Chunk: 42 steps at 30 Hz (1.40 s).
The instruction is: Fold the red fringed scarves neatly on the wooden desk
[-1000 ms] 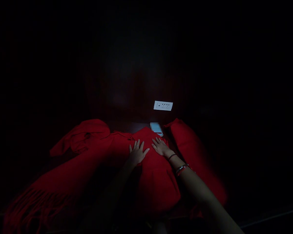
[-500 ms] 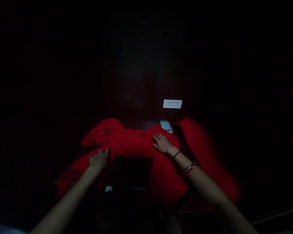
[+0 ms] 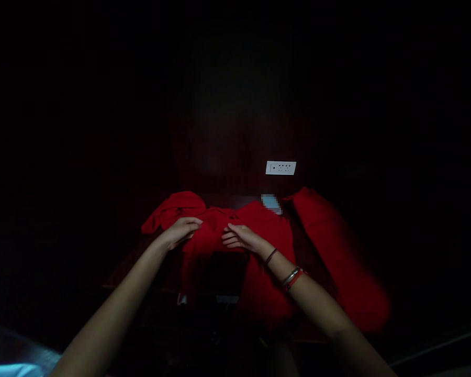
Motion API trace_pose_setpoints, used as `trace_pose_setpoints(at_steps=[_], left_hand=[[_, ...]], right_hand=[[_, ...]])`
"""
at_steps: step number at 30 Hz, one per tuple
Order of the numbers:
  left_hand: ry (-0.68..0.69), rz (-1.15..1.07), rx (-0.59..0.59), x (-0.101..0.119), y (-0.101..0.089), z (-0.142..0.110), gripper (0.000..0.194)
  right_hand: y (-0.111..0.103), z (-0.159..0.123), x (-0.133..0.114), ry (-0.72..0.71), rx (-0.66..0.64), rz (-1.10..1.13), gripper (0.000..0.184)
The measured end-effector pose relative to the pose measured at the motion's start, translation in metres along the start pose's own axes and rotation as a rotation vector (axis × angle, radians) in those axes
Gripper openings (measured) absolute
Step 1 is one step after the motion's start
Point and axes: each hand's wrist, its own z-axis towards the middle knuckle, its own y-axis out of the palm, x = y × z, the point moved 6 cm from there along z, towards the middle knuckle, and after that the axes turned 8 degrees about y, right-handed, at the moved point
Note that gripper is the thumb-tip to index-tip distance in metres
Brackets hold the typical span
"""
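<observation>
Left hand [image 3: 180, 231]: pinching the red cloth [image 3: 212, 230].
Right hand [image 3: 241, 237]: curling loosely at the cloth; whether it is gripping, I cannot tell.
Red cloth: spreading across lower centre.
Phone [image 3: 271, 203]: lying just behind, screen showing unreadable blocks.
Socket plate [image 3: 281, 167]: sitting right of centre.

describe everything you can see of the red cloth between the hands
The red cloth is plain, matte, soft-looking fabric. It lies creased on a dark table, one part drooping toward the near side into shadow. The left hand appears to pinch it; the right hand, thumb apart from curved fingers, is at or just above it. Its outline is unclear.
</observation>
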Motion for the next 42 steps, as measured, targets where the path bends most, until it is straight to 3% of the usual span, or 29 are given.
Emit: trace_pose_setpoints(at_steps=[3,6,10,13,14,18,20,23,25,29,33,36,38,40,42], left_hand=[[0.094,-0.093,-0.010,0.022,0.049,0.016,0.020],[0.184,0.006,-0.034,0.024,0.080,0.028,0.020],[0.396,0.480,0.020,0.020,0.088,0.028,0.038],[0.552,0.815,-0.036,0.020,0.104,0.025,0.079],[0.596,0.899,-0.033,0.023,0.110,0.026,0.084],[0.654,1.101,0.111,0.043,0.115,0.048,0.063],[0.620,1.145,0.155,0.054,0.108,0.067,0.057],[0.648,1.207,0.219,0.073,0.097,0.094,0.048],[0.698,1.241,0.222,0.083,0.099,0.109,0.044],[0.664,1.275,0.068,0.074,0.128,0.131,0.037],[0.632,1.271,-0.084,0.038,0.164,0.135,0.032],[0.707,1.185,-0.313,0.013,0.186,0.132,0.034],[0.713,1.105,-0.479,0.000,0.195,0.132,0.041],[0.691,1.068,-0.531,-0.006,0.196,0.135,0.041],[0.685,1.069,-0.516,-0.006,0.196,0.138,0.037]], right_hand=[[-0.002,-0.008,-0.008,0.009,-0.039,0.162,0.033],[-0.029,-0.020,-0.014,-0.043,0.104,0.082,0.033],[-0.074,-0.039,-0.037,-0.123,0.290,-0.087,0.046],[-0.091,-0.046,-0.068,-0.199,0.290,-0.066,0.055],[-0.093,-0.046,-0.080,-0.227,0.271,-0.060,0.055],[-0.100,-0.040,-0.117,-0.355,0.226,-0.174,0.055],[-0.116,-0.036,-0.128,-0.387,0.344,-0.326,0.055],[-0.153,-0.034,-0.134,-0.391,0.642,-0.602,0.051],[-0.175,-0.032,-0.129,-0.351,0.750,-0.709,0.053],[-0.194,-0.016,-0.080,-0.062,0.638,-0.850,0.066],[-0.188,-0.008,-0.031,0.060,0.553,-0.951,0.065],[-0.179,-0.010,-0.016,0.056,0.559,-0.990,0.048],[-0.174,-0.020,-0.015,0.037,0.630,-1.015,0.042],[-0.167,-0.037,-0.011,0.064,0.725,-1.073,0.043],[-0.155,-0.053,0.004,0.170,0.729,-1.156,0.052]])
